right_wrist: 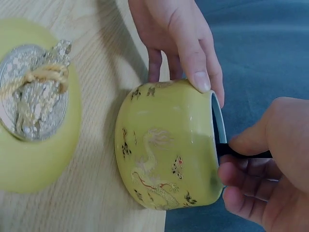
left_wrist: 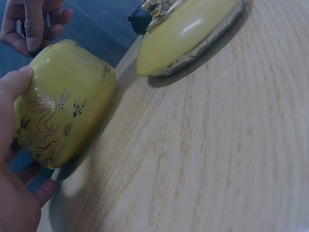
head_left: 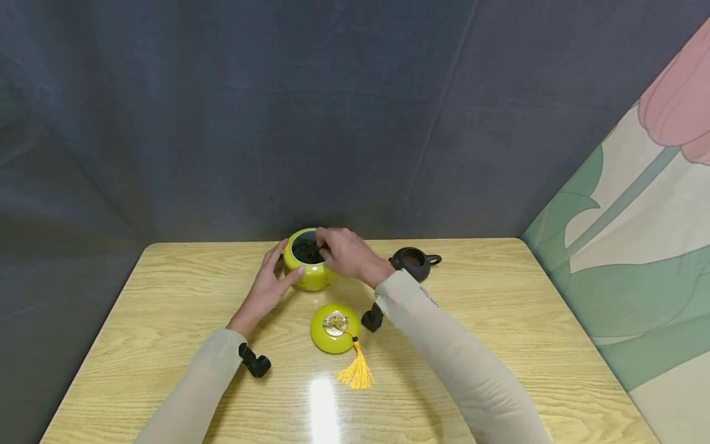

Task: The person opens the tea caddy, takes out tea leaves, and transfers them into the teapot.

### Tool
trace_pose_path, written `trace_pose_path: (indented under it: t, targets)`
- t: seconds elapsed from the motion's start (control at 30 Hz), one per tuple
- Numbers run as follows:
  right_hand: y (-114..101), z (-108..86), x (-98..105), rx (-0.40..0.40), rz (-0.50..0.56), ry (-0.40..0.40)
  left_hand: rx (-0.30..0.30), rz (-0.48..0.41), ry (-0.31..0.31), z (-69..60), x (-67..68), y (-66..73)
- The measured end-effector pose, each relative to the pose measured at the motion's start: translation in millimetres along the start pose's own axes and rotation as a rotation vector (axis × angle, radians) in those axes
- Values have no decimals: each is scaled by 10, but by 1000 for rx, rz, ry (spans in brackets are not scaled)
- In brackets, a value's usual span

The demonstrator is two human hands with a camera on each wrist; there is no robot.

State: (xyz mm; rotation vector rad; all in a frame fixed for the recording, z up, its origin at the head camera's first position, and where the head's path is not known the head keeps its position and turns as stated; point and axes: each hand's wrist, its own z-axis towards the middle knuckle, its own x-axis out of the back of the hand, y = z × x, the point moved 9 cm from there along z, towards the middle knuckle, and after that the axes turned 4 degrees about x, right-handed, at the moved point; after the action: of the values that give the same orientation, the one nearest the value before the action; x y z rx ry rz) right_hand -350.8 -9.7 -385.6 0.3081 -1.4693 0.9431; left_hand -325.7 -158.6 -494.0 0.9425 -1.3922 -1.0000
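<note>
A yellow jar [head_left: 313, 277] with a dragon pattern stands near the table's back edge, dark contents visible through its round mouth. My left hand [head_left: 267, 285] holds the jar's left side, thumb at the front near the rim. At the mouth's right side, my right hand [head_left: 348, 254] pinches a thin black tool [right_wrist: 246, 154] between thumb and fingers; the tool's far end is hidden inside the jar. In the right wrist view the jar [right_wrist: 166, 145] appears between my left hand [right_wrist: 181, 43] and right hand [right_wrist: 270, 159].
In front of the jar lies a yellow lid [head_left: 322, 336] with a metal knob and an orange tassel [head_left: 357, 372]. A small dark teapot [head_left: 417, 269] with a side handle stands behind my right wrist. A dark curtain [head_left: 277, 123] hangs behind the table [head_left: 166, 296].
</note>
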Motion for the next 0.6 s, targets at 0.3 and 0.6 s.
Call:
trace_pose_path:
  t: [0.3, 0.6]
  targets:
    - [62, -17, 1, -52, 168, 12, -7, -1, 6, -9, 17, 4]
    - [114, -36, 6, -94, 258, 19, -6, -7, 13, 6, 42, -12]
